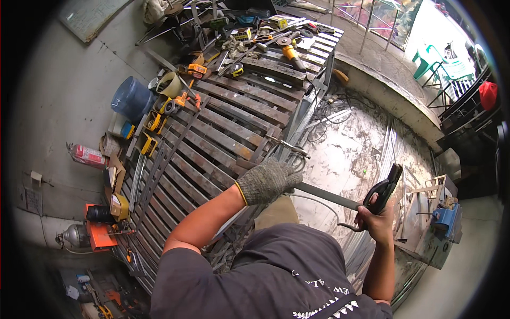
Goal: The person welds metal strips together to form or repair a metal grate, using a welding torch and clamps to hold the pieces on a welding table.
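Observation:
My left hand (268,182), in a grey knit glove with a yellow cuff edge, is closed around one end of a long grey metal bar (332,197). The bar runs to the right, and its far end meets my right hand (375,218). That hand is bare and wrapped round a black welding electrode holder (383,190), its jaws pointing up and away. A grey cable (324,204) loops below the bar towards the right hand. Just beyond the glove, a metal clamp (288,147) sits at the edge of the slatted steel workbench (220,119).
An angle grinder (291,55), a tape measure (235,69) and mixed tools crowd the bench's far end. Along its left side are a blue bucket (131,97) and yellow clamps (150,143). A fire extinguisher (86,155) is by the wall. A blue vise (445,220) stands right.

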A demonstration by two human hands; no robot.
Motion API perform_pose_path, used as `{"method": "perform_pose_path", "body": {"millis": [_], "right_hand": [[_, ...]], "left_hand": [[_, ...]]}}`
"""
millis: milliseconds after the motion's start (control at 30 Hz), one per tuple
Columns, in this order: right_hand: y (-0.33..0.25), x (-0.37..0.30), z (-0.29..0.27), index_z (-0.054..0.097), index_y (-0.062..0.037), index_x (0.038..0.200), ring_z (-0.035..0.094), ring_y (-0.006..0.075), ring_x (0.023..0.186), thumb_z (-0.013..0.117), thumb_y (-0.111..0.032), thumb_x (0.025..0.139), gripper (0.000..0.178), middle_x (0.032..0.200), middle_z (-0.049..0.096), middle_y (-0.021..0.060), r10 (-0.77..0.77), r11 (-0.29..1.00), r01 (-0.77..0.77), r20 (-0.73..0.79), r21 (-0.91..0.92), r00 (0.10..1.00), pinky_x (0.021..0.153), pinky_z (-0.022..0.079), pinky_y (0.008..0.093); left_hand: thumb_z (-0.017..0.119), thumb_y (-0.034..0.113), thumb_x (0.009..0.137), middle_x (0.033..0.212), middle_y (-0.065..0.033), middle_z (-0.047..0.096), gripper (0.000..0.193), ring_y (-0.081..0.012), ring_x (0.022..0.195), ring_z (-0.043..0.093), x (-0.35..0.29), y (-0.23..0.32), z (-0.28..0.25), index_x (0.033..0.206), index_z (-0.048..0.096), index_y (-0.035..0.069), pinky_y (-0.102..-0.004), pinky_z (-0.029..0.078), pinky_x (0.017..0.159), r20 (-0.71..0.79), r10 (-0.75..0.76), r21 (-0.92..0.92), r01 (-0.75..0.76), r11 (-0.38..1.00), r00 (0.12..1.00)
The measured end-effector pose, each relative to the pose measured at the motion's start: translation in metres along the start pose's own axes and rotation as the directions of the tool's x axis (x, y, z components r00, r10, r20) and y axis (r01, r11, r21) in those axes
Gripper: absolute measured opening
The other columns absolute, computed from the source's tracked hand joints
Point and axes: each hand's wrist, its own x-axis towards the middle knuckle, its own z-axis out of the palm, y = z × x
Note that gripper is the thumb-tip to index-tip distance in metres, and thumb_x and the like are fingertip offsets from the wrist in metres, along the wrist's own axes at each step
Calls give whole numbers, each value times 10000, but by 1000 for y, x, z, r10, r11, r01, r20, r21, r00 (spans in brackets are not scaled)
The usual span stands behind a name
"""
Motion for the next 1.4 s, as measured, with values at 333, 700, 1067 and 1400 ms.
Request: {"method": "perform_pose_path", "body": {"millis": [333,700,1067,1400], "right_hand": [[15,189,168,562,-47,1005,643,105,536,791,20,955,244,712,702,64,112,975,-125,-78,-182,991,463,490,262],[58,295,288,613,-18,1061,645,129,749,789,-19,955,205,860,685,40,98,891,-164,-174,-423,980,690,546,323],[14,248,271,546,-22,1167,595,182,798,756,-56,964,295,917,645,113,-88,749,-67,-199,-659,976,738,505,367],[-9,147,210,520,-44,1325,618,176,842,737,-11,991,399,999,660,103,-250,715,-64,-340,-696,907,778,516,340]], "left_hand": [[681,101,905,1102,-143,712,406,-380,1040,693,-35,-264,30,1310,688,83,-500,564,922,-196,-41,-27,36,999,980],[706,4,803,1315,-146,680,559,-369,1261,645,-93,-419,49,1355,674,83,-513,470,1179,-55,-173,19,175,984,983],[787,61,826,1392,-168,664,471,-393,1281,640,-94,-439,39,1289,704,62,-464,522,1096,-99,-110,-59,105,993,989],[875,179,773,1240,-119,709,601,-370,1175,634,-50,-367,59,1350,720,123,-549,466,1111,-309,-111,-179,57,982,944]]}}
